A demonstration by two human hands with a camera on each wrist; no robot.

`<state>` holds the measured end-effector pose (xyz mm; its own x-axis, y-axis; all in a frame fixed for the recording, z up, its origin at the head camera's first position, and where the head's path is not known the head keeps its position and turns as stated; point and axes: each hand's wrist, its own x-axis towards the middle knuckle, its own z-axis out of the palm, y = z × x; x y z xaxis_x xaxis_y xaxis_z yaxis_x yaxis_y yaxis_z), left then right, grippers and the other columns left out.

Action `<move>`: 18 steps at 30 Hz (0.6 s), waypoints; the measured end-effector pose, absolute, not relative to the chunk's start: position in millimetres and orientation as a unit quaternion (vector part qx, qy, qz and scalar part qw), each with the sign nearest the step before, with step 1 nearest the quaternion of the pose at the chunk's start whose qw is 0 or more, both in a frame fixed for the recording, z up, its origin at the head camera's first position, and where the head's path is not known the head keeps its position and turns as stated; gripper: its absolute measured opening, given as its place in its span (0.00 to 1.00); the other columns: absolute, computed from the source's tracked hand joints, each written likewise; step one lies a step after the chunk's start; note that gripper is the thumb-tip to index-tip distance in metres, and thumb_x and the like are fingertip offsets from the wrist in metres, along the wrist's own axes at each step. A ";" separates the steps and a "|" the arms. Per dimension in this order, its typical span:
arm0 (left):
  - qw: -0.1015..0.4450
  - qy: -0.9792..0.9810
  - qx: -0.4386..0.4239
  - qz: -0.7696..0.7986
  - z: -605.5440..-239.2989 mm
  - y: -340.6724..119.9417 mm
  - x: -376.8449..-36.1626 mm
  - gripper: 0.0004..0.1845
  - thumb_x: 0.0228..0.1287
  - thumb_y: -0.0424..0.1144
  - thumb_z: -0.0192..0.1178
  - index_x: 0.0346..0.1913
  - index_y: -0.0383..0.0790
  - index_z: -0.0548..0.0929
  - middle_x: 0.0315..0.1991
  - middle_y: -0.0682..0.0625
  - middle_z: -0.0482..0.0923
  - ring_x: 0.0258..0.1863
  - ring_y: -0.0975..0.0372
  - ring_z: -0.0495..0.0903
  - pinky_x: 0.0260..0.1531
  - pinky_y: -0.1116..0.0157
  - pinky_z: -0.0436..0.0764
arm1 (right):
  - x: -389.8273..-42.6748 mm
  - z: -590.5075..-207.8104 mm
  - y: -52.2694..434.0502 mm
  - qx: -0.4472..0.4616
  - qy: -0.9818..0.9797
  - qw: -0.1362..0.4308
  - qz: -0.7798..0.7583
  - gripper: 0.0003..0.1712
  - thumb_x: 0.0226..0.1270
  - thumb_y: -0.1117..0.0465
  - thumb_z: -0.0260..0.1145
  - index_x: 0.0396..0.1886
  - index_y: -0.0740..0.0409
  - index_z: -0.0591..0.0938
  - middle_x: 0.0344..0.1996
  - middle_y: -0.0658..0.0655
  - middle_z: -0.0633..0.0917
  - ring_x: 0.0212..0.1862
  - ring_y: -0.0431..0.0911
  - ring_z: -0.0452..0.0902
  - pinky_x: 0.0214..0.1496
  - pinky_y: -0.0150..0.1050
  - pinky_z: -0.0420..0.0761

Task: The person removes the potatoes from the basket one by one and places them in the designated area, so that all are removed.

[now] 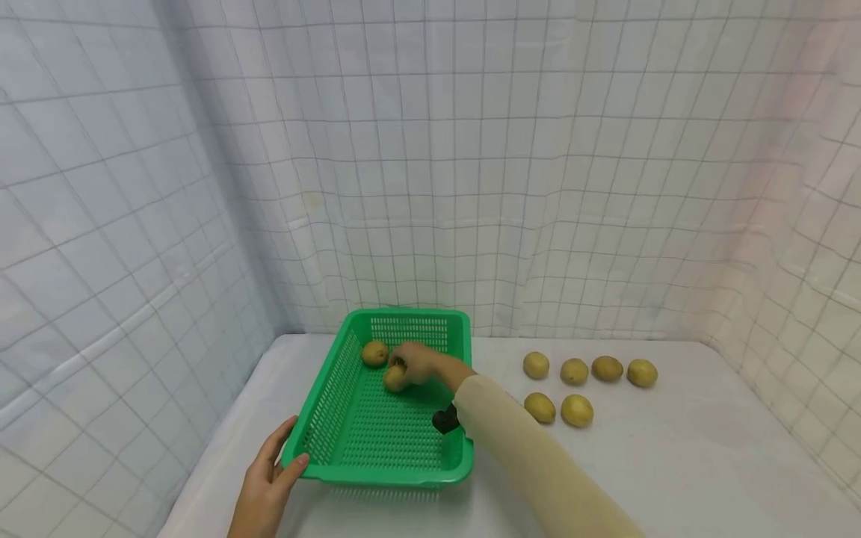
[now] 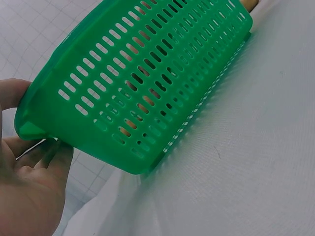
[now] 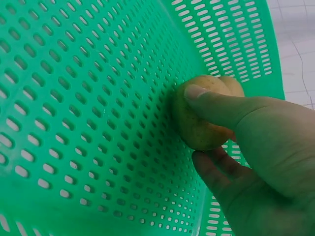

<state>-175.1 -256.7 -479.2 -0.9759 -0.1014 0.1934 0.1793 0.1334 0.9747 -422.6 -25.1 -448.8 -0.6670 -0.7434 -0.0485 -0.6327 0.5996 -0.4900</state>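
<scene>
The surface (image 1: 673,463), draped in white cloth, carried everything, and the green basket (image 1: 403,472) sat toward its left, its long axis running away from the person. The left hand (image 1: 269,478) gripped the basket's near left corner, thumb hooked over the rim and fingers under it. The right hand (image 1: 418,364) reached in across the right wall, far into the basket, and its thumb and fingers were curled around 1 potato (image 1: 394,377), which touched the perforated floor, as the right wrist view showed. That potato lay at the fingertips, on the far side of the hand and slightly to its left, its long axis roughly across the thumb. A 2nd potato (image 1: 374,353) rested just beyond it, nearer the basket's far left corner, close but whether touching could not be told. Another 6 potatoes (image 1: 577,410) lay on the surface well to the right of the basket, nearer the right arm than the left.
</scene>
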 end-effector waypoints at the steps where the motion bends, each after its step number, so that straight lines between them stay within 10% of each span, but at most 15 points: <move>1: 0.107 -0.744 -0.026 -0.659 -480.0 -256.8 -173.6 0.37 0.80 0.35 0.57 0.80 0.26 0.50 0.79 0.30 0.43 0.72 0.51 0.62 0.55 0.76 0.76 | -421.9 -449.8 -25.5 -0.389 0.887 0.126 -0.214 0.22 0.67 0.59 0.77 0.57 0.59 0.83 0.49 0.51 0.81 0.47 0.41 0.74 0.48 0.33 0.77; 6: 0.106 -0.740 -0.029 -0.664 -481.1 -256.3 -171.3 0.37 0.80 0.35 0.57 0.80 0.27 0.50 0.80 0.31 0.43 0.64 0.75 0.68 0.56 0.75 0.76 | -420.6 -450.1 -24.8 -0.385 0.889 0.119 -0.219 0.23 0.66 0.59 0.78 0.57 0.58 0.82 0.48 0.51 0.82 0.45 0.40 0.75 0.45 0.33 0.78; 12: 0.100 -0.743 -0.023 -0.661 -479.9 -256.4 -170.5 0.38 0.80 0.36 0.57 0.81 0.28 0.49 0.80 0.32 0.42 0.74 0.40 0.54 0.55 0.77 0.75 | -418.3 -443.9 -24.5 -0.379 0.868 0.094 -0.309 0.25 0.64 0.60 0.79 0.57 0.60 0.80 0.47 0.52 0.81 0.43 0.41 0.76 0.42 0.34 0.79; 18: 0.104 -0.748 -0.023 -0.655 -480.4 -255.7 -170.9 0.38 0.80 0.37 0.57 0.80 0.27 0.49 0.80 0.31 0.41 0.74 0.36 0.53 0.55 0.78 0.75 | -416.0 -440.0 -20.8 -0.377 0.867 0.090 -0.312 0.25 0.62 0.58 0.81 0.55 0.58 0.81 0.47 0.50 0.82 0.42 0.40 0.75 0.41 0.33 0.78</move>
